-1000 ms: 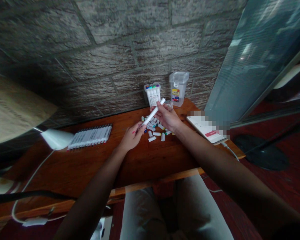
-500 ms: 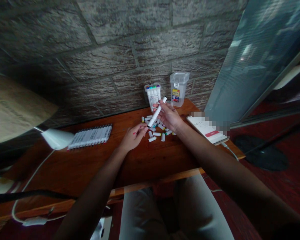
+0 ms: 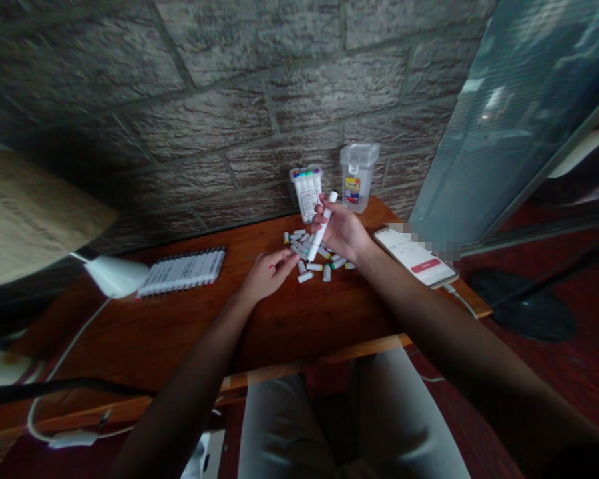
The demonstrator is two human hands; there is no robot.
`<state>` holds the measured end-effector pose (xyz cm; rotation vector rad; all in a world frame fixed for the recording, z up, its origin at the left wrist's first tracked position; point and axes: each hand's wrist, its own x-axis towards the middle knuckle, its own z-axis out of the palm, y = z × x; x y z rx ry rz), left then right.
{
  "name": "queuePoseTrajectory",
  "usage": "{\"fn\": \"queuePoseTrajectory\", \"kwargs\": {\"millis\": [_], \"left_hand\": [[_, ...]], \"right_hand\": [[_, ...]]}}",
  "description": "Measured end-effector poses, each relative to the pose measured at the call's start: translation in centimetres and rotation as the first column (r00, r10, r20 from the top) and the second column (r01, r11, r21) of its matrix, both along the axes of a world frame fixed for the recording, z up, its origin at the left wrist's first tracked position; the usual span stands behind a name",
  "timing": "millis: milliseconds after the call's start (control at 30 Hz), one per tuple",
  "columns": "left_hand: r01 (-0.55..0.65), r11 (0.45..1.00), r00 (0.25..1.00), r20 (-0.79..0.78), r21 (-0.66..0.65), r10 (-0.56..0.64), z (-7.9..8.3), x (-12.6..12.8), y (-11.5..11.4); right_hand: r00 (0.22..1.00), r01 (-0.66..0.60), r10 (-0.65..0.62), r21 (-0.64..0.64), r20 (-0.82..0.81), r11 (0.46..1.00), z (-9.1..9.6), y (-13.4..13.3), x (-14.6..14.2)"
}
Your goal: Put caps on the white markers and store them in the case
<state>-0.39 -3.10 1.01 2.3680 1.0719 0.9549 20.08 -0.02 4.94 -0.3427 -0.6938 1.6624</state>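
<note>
My right hand point(image 3: 343, 229) is closed around a white marker point(image 3: 321, 229), which slants with a dark upper end and a pale lower end above the pile. My left hand point(image 3: 269, 271) is close to the marker's lower end but apart from it; its finger and thumb are stretched forward with a gap, and nothing shows between them. A red mark is on its back. Beneath and around the marker lie several short white marker caps point(image 3: 327, 273) with coloured ends. Just behind, a clear case point(image 3: 309, 203) holds white markers with coloured tips upward.
A clear lidded box point(image 3: 360, 176) stands by the stone wall point(image 3: 204, 106). On the wooden table point(image 3: 299, 326), a row of white markers point(image 3: 182, 273) lies left, beside a white lamp point(image 3: 114, 276). A phone point(image 3: 414, 256) with a cable lies at the right edge.
The marker has come away from my left fingers and shifted slightly right, standing steeper. Its dark end now shows at the top instead of the bottom. My left hand has barely moved.
</note>
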Motion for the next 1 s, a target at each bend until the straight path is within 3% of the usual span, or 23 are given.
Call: {"fn": "queuePoseTrajectory", "kwargs": {"millis": [233,667,1000], "left_hand": [[0.001,1.0,1.0,-0.004,-0.001,-0.001,-0.2,-0.1,0.1],[-0.005,1.0,0.999,-0.035,0.016,0.005,-0.4,-0.2,0.4],[-0.01,1.0,1.0,-0.007,0.016,0.01,-1.4,-0.5,1.0]], "right_hand": [[0.994,-0.03,0.023,0.064,0.11,0.997,-0.2,-0.1,1.3],[0.995,-0.099,0.097,0.044,0.03,0.994,-0.8,0.3,1.7],[0.982,-0.188,0.187,-0.019,-0.024,0.982,-0.6,-0.5,0.3]]}}
